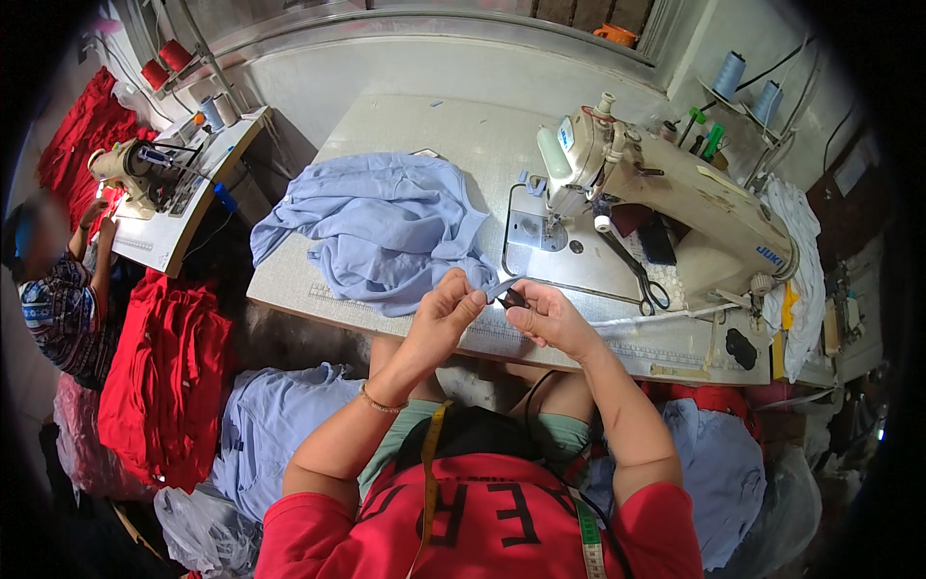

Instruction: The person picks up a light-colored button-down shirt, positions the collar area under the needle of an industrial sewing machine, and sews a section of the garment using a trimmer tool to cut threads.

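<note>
A light blue garment (386, 217) lies bunched on the sewing table in front of me. Just beyond its near right corner, my left hand (449, 307) is closed, pinching a narrow blue fabric strip (502, 288). Whether the strip is joined to the garment is hard to see. My right hand (552, 320) is closed round a small black tool (513, 298), mostly hidden by the fingers. The tool's tip meets the strip between my two hands. Behind them stands a cream sewing machine (666, 183), its needle area over a metal plate (533, 234).
Black scissors (653, 292) lie right of my hands, below the machine arm. Thread cones (728, 75) stand at the back right. Blue cloth (275, 425) and a red garment pile (164, 386) sit at the left. Another person (68, 299) works at a second machine (125, 174).
</note>
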The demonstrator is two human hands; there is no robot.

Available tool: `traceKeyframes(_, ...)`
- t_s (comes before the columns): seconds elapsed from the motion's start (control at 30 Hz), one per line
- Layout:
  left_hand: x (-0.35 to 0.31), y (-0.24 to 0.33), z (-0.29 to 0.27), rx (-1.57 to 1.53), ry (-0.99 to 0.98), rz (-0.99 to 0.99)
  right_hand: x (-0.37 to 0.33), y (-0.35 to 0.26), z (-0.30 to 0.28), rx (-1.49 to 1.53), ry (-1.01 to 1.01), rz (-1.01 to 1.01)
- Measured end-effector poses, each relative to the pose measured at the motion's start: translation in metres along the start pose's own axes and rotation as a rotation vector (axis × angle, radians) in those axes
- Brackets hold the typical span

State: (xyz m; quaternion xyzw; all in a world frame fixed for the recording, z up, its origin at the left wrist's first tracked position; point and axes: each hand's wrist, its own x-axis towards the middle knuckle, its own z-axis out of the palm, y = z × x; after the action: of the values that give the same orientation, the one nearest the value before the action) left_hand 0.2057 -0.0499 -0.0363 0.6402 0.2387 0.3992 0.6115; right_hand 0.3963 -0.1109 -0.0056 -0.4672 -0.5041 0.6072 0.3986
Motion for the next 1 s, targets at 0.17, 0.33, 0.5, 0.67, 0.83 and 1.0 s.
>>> traceKeyframes(0.17, -0.001, 0.000, 0.002, 0.022, 0.007, -0.003, -0.001, -0.009, 0.012, -0.112, 0.026, -0.065)
traceKeyframes(0.33, -0.002, -0.002, 0.001, 0.060, -0.032, -0.018, -0.002, 0.002, 0.014, -0.097, 0.024, -0.133)
traceKeyframes(0.5, -0.003, 0.003, 0.005, 0.060, 0.010, -0.009, -0.006, -0.017, 0.016, -0.259, 0.023, 0.130)
traceKeyframes(0.67, -0.004, -0.002, 0.005, 0.020, 0.003, -0.033, -0.002, 0.001, 0.015, -0.158, 0.033, -0.062)
traceKeyframes(0.83, -0.006, -0.001, 0.003, -0.048, -0.022, -0.078, -0.003, -0.002, 0.019, -0.110, 0.032, -0.050)
traceKeyframes(1.0, -0.006, 0.000, 0.004, -0.010, -0.011, -0.093, -0.003, 0.000, 0.018, -0.186, 0.054, -0.045)
